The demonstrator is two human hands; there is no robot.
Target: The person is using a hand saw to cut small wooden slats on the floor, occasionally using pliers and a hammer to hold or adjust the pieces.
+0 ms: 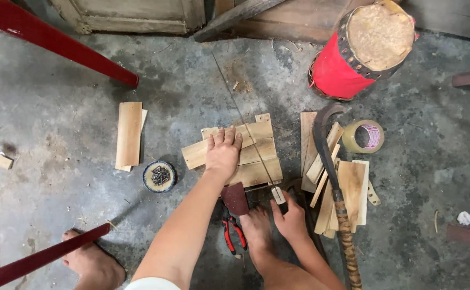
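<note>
Concrete floor (58,139), w/ stacked wood boards (240,153) at center. Left hand (223,153) lies flat on the boards, fingers spread, gripping nothing. Right hand (289,217) (near a bare foot) is closed round the handle of a thin saw (245,123) crossing the boards. Red pliers (232,233) just below.

The left hand (223,153) covers part of the stacked boards (254,156). The right hand (290,217) hides most of the saw handle (279,195). The sickle's handle (347,241) runs off the bottom edge. The tin's (159,176) contents are too small to tell.
</note>
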